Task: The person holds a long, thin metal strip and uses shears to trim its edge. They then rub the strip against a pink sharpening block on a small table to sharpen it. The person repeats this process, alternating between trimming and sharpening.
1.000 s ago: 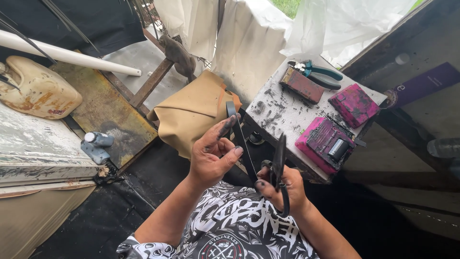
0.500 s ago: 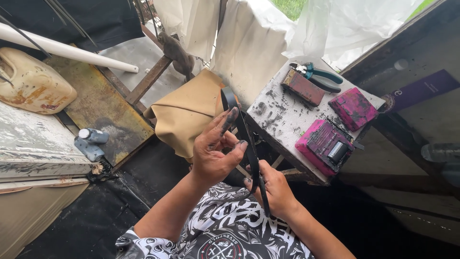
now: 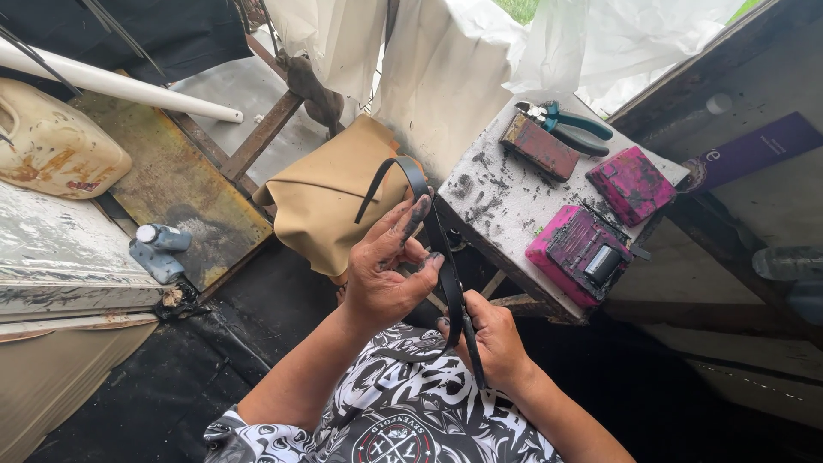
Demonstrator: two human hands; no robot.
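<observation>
Running from the upper middle of the head view down toward the person's lap, a narrow black leather strap (image 3: pixel 446 266) lies with its long axis nearly upright, leaning slightly to the right at its lower end, while its top arches over and drops a short tail to the left. The left hand (image 3: pixel 390 274) pinches the strap's upper part, its blackened fingers (image 3: pixel 413 216) closed on the flat, smooth band. The right hand (image 3: pixel 489 339) is closed around the lower part, just above a black-and-white patterned shirt (image 3: pixel 403 411). Behind the strap sits a tan leather bag (image 3: pixel 321 201) with a soft, matte surface. To the right stands a small desk (image 3: pixel 506 201), its pale top smeared with black stains, carrying teal-handled pliers (image 3: pixel 570 124), a rusty rectangular block (image 3: pixel 538 146) and two stained pink boxes (image 3: pixel 600 231). At far left lie a white pipe (image 3: pixel 120 86), a dirty cream jug (image 3: pixel 51 150) and a rusted metal sheet (image 3: pixel 184 193).
</observation>
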